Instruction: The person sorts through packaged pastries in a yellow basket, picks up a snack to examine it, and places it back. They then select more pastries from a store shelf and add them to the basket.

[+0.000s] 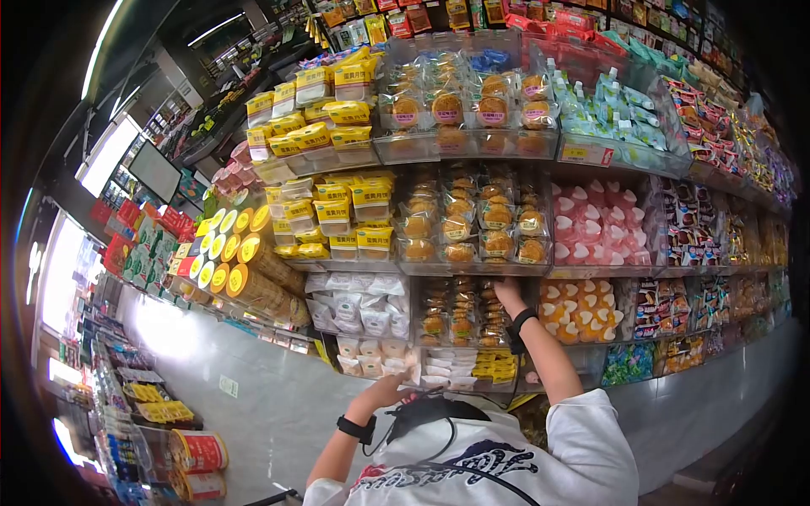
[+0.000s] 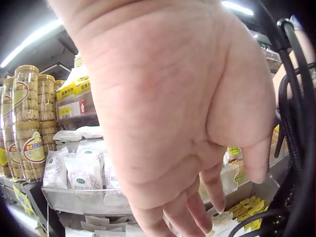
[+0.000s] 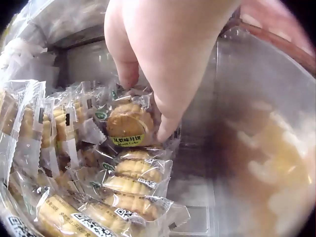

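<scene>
My right hand reaches down into a clear plastic bin, with fingers and thumb gripping the sides of a wrapped mooncake. This round golden cake has a yellow label and stands at the back end of a row of similar wrapped mooncakes. In the head view the right hand is inside the lower middle bin. My left hand hangs with loosely extended fingers and holds nothing. It is in front of the bottom row, near white packets.
Tiered clear bins hold yellow boxes, white pouches, pink heart-patterned packs and orange ones. Tall jars stand at the left. Black cables hang beside the left hand. Grey floor stretches along the shelf front.
</scene>
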Tool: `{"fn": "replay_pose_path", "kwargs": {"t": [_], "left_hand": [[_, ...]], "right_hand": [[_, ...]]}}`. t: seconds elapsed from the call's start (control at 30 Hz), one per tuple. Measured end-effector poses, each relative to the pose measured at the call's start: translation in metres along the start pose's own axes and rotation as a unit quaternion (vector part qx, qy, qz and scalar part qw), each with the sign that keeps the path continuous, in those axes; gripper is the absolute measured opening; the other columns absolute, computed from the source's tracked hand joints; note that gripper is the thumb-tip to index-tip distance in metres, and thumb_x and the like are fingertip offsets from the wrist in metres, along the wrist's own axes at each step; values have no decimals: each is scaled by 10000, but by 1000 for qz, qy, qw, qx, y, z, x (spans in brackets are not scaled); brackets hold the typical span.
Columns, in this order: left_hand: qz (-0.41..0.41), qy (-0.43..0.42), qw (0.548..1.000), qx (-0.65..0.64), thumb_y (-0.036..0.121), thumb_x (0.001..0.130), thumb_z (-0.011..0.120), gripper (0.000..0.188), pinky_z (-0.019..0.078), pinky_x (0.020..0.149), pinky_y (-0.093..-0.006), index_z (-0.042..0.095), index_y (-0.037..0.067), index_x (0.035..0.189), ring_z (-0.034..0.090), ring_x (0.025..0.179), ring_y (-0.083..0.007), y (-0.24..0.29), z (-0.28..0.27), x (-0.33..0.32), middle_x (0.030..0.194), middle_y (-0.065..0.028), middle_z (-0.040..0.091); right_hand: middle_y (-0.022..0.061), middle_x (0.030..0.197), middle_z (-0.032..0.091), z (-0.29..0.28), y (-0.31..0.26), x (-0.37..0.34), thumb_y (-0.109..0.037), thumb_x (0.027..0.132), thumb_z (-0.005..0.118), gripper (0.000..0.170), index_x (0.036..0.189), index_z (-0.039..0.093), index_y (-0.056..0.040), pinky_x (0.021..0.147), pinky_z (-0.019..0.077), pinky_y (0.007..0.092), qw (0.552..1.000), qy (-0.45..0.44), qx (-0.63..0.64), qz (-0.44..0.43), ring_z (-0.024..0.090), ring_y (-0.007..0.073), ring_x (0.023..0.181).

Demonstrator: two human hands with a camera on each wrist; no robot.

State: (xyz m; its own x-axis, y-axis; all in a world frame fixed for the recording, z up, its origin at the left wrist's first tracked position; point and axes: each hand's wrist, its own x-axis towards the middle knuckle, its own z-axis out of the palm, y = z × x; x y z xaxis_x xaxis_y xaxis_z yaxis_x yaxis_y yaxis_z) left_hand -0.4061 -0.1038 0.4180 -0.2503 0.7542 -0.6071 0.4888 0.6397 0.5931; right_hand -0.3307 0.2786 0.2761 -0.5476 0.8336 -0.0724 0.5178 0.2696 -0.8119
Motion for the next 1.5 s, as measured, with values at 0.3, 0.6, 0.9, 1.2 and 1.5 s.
{"fn": "replay_pose_path", "kwargs": {"t": [0.3, 0.6, 0.9, 1.2, 1.5], "left_hand": [[-17, 45, 996, 69, 391, 839, 620, 553, 449, 861, -419, 509, -13, 1200, 565, 1041, -373, -25, 5, -5, 1112, -237, 595], [-28, 60, 996, 65, 351, 843, 610, 462, 441, 882, -425, 538, 27, 1165, 554, 1055, -375, -30, 9, -4, 1121, -231, 587], [13, 63, 993, 96, 388, 871, 589, 509, 467, 852, -409, 499, 17, 1207, 579, 1043, -352, -35, 13, 6, 1105, -217, 608], [-13, 37, 996, 81, 420, 873, 571, 507, 474, 832, -412, 506, 28, 1188, 590, 1010, -357, -26, 9, -5, 1089, -206, 615], [-32, 33, 996, 79, 429, 869, 576, 548, 464, 869, -402, 477, 42, 1244, 576, 1057, -348, -39, 15, -4, 1141, -194, 602]], "right_hand": [[271, 1130, 548, -2, -19, -25, -161, 781, 571, 467, 1190, 480, 46, 888, 418, 445, 993, 64, -60, 77, 497, 459, 1061], [273, 1166, 549, -34, -63, -47, -44, 742, 527, 538, 1272, 452, 12, 864, 488, 434, 986, -139, -27, 91, 556, 390, 1057], [312, 1060, 559, -34, -31, -44, -43, 748, 624, 581, 1273, 394, 48, 819, 478, 461, 988, -87, -124, 9, 542, 421, 1010], [253, 914, 600, -6, -6, -27, -125, 777, 671, 443, 1151, 480, 17, 731, 486, 480, 985, -28, -160, -66, 572, 429, 884], [198, 940, 577, -10, -8, -24, -200, 776, 685, 453, 1132, 488, 1, 769, 465, 453, 984, -16, -172, -34, 550, 385, 934]]}}
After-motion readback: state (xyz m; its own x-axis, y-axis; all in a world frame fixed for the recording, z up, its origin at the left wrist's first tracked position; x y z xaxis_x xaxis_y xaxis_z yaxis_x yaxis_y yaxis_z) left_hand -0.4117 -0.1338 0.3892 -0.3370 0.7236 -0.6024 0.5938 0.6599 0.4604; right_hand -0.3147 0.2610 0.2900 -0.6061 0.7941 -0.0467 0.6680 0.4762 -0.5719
